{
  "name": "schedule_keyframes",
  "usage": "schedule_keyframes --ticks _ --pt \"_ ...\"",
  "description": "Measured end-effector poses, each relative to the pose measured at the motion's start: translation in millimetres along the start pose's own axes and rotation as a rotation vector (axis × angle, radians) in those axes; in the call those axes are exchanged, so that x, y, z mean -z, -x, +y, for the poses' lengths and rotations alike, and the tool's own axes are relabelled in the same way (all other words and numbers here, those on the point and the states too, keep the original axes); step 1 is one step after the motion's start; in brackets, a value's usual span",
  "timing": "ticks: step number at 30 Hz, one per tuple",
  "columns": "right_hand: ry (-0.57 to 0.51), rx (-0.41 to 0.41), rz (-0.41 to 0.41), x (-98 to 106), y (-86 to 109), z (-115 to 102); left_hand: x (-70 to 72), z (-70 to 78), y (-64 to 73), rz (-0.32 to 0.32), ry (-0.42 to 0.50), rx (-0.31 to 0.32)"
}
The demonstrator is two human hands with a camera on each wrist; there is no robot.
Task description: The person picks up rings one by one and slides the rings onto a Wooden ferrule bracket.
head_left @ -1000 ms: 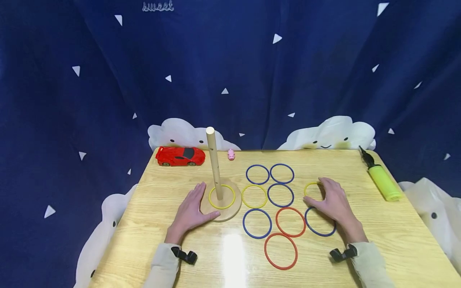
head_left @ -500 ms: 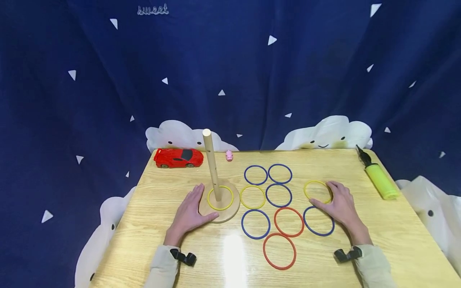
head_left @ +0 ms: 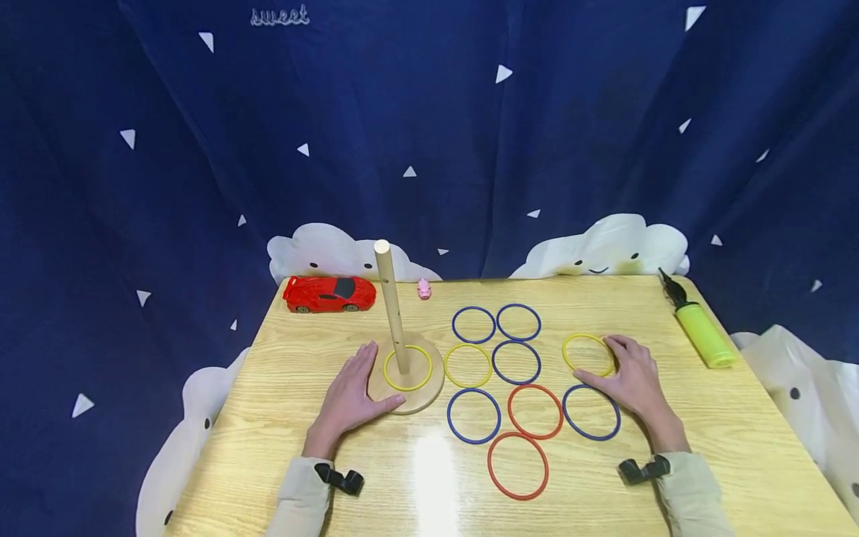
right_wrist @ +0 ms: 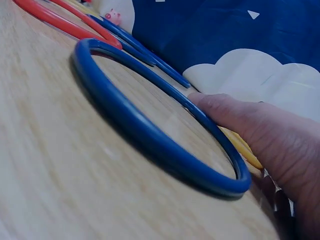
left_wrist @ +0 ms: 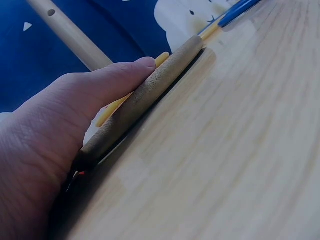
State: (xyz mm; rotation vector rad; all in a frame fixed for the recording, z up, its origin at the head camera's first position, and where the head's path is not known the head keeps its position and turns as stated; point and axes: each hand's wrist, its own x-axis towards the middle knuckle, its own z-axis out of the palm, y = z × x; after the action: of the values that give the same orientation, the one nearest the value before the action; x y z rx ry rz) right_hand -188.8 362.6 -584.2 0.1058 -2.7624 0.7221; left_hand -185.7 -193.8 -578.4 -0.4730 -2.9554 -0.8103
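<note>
My left hand (head_left: 352, 391) lies spread at the left side of a round wooden base (head_left: 429, 391). Its thumb rests on the base's front rim, plain in the left wrist view. From the base rises an upright wooden post (head_left: 392, 306), and a yellow ring (head_left: 431, 365) lies around its foot. On the right, my right hand (head_left: 631, 377) reaches over the edge of another yellow ring (head_left: 570, 339), with thumb and fingertips spread at its rim. A blue ring (right_wrist: 135, 127) lies flat just in front of that hand; its other fingers are mostly hidden in the right wrist view.
Between the hands lie a third yellow ring (head_left: 446, 365), several blue rings such as one blue ring (head_left: 448, 416), and two red rings, the nearer red ring (head_left: 488, 456) in front. A red toy car (head_left: 329, 294), a pink pig figure (head_left: 424, 289) and a yellow-green pump (head_left: 705, 334) line the back.
My right hand has shifted a little to the right over the yellow ring, uncovering more of it. The left hand stays at the base. The head view has turned slightly.
</note>
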Motion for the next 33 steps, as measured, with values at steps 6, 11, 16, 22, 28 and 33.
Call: schedule_keyframes --ticks 6,11,16,22,28,33 --pt "-0.015 0.002 0.008 1.2 0.8 -0.9 -0.5 -1.1 -0.1 0.018 0.009 -0.014" --pt "-0.034 0.003 0.033 1.6 1.6 -4.1 0.2 -2.0 0.4 0.028 0.01 -0.018" --pt "-0.039 0.009 0.074 -0.5 1.7 -4.0 -0.3 -2.3 0.4 0.012 0.009 -0.007" --pt "-0.04 0.029 0.101 -3.7 4.8 0.2 -3.4 -2.9 3.0 -0.003 0.005 0.008" --pt "-0.045 0.025 0.105 -2.6 6.6 -2.2 -3.9 -2.7 5.2 0.007 0.007 0.005" --pt "-0.052 0.023 0.121 -1.4 3.9 -1.3 -3.1 -3.2 1.5 0.021 0.004 -0.01"
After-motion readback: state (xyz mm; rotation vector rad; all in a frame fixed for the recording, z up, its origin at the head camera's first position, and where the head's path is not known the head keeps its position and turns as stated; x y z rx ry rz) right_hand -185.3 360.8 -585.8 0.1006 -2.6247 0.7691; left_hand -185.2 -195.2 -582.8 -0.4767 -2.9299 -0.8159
